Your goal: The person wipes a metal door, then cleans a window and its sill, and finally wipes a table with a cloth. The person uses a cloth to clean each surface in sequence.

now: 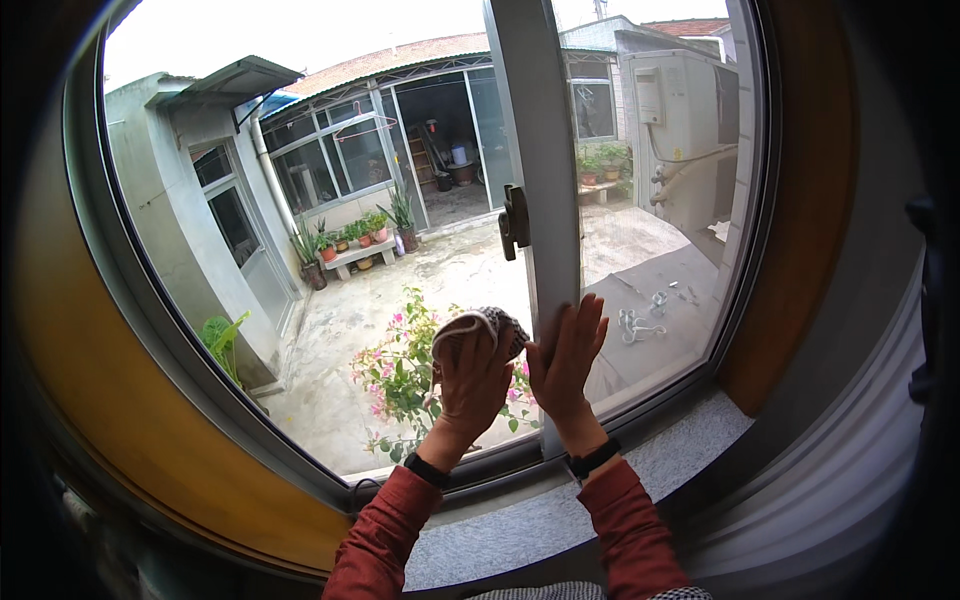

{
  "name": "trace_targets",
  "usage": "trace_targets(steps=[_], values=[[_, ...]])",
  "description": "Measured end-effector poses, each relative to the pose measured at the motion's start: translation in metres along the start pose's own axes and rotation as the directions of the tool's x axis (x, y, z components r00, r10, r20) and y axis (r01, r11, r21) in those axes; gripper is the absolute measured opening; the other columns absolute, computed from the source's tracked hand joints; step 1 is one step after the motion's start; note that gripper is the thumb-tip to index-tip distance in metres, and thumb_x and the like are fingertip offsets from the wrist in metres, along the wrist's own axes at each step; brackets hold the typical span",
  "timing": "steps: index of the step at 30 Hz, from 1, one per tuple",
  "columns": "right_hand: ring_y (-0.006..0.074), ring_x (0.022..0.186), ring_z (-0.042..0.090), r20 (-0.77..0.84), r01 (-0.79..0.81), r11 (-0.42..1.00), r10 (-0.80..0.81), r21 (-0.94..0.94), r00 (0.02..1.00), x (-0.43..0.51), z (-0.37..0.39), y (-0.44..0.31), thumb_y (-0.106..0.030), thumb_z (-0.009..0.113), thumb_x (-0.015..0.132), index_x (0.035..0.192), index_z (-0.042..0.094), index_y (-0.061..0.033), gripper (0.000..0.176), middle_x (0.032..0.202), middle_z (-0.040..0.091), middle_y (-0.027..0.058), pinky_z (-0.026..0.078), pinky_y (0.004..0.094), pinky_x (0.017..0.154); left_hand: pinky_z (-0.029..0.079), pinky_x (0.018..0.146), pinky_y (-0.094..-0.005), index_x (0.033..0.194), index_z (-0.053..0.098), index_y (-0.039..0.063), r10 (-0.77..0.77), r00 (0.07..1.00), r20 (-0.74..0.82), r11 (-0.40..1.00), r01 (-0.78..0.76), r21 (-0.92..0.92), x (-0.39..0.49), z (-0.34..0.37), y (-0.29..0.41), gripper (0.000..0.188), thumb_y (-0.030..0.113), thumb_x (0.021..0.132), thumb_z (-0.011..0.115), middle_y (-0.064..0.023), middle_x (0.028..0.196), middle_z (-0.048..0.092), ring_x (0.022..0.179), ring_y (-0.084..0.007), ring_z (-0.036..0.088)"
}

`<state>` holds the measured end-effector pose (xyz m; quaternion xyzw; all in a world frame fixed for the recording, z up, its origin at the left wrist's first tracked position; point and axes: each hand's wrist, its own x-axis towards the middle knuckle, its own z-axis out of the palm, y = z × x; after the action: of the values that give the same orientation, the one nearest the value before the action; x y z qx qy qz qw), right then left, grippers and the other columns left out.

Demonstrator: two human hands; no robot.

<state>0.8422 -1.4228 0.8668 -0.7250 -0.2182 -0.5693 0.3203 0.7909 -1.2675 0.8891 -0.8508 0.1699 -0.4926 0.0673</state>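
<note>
My left hand (471,379) presses a folded checked cloth (466,327) with a pale edge against the left window pane (322,405), low and close to the middle frame post. Part of the cloth is hidden beneath my fingers. My right hand (568,356) lies flat with its fingers stretched upward on the grey window frame post (541,135), holding nothing. Above both hands, a dark window latch (514,223) sits on that post.
A speckled stone sill (495,551) runs below the window. At the right hangs a pale curtain (832,480). Wooden trim (112,360) borders the left side. Beyond the glass are a flowering shrub (409,367), potted plants on a bench (360,255) and an outdoor air-conditioner unit (682,135).
</note>
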Motion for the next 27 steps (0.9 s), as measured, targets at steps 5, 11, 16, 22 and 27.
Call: trace_targets(steps=[5, 11, 16, 22, 27], values=[[0.0524, 0.155, 0.01, 0.003, 0.02, 1.0, -0.02, -0.003, 1.0, -0.005, 0.006, 0.006, -0.04, 0.053, 0.104, 0.157, 0.024, 0.0058, 0.076, 0.165, 0.014, 0.0366, 0.003, 0.0661, 0.121, 0.029, 0.11, -0.0557, 0.146, 0.054, 0.014, 0.029, 0.97, 0.243, 0.992, 0.003, -0.13, -0.072, 0.011, 0.008, 0.069, 0.03, 0.082, 0.074, -0.0131, 0.144, 0.053, 0.138, -0.0289, 0.046], [0.0491, 0.156, 0.01, -0.027, 0.043, 0.999, -0.043, -0.008, 0.999, -0.002, 0.005, 0.003, -0.041, 0.052, 0.105, 0.16, 0.02, 0.0033, 0.078, 0.166, 0.014, 0.0337, 0.003, 0.0641, 0.121, 0.018, 0.118, -0.0623, 0.148, 0.052, 0.009, -0.085, 0.992, -0.097, 0.989, 0.072, -0.128, 0.026, -0.023, -0.02, 0.065, 0.025, 0.088, 0.072, -0.0229, 0.148, 0.05, 0.143, -0.0394, 0.041], [0.0487, 0.156, 0.009, -0.007, 0.033, 0.999, -0.033, 0.004, 0.999, -0.005, 0.005, 0.007, -0.044, 0.05, 0.105, 0.16, 0.02, 0.0023, 0.078, 0.166, 0.013, 0.0335, 0.002, 0.0643, 0.121, 0.02, 0.116, -0.0653, 0.147, 0.053, 0.01, -0.217, 0.943, -0.254, 0.971, 0.183, -0.153, 0.07, -0.032, -0.028, 0.058, 0.024, 0.093, 0.068, -0.0273, 0.149, 0.046, 0.144, -0.0425, 0.037], [0.0498, 0.156, 0.007, 0.002, 0.052, 0.997, -0.052, 0.052, 0.999, -0.007, 0.006, 0.012, -0.045, 0.05, 0.105, 0.162, 0.019, -0.0007, 0.078, 0.166, 0.013, 0.0336, 0.001, 0.0655, 0.121, 0.032, 0.105, -0.0618, 0.139, 0.06, 0.014, -0.228, 0.974, -0.009, 0.972, 0.227, -0.064, -0.059, 0.025, 0.04, 0.056, 0.028, 0.087, 0.071, -0.0147, 0.132, 0.058, 0.129, -0.0368, 0.048], [0.0496, 0.156, 0.008, 0.005, 0.054, 0.998, -0.054, 0.045, 0.999, -0.007, 0.004, 0.012, -0.046, 0.052, 0.104, 0.163, 0.019, -0.0025, 0.08, 0.167, 0.012, 0.0324, 0.001, 0.0641, 0.122, 0.013, 0.115, -0.0743, 0.143, 0.056, 0.013, -0.344, 0.936, 0.08, 0.932, 0.351, -0.094, -0.084, 0.029, 0.05, 0.066, 0.036, 0.085, 0.078, -0.0233, 0.146, 0.044, 0.143, -0.049, 0.033]])
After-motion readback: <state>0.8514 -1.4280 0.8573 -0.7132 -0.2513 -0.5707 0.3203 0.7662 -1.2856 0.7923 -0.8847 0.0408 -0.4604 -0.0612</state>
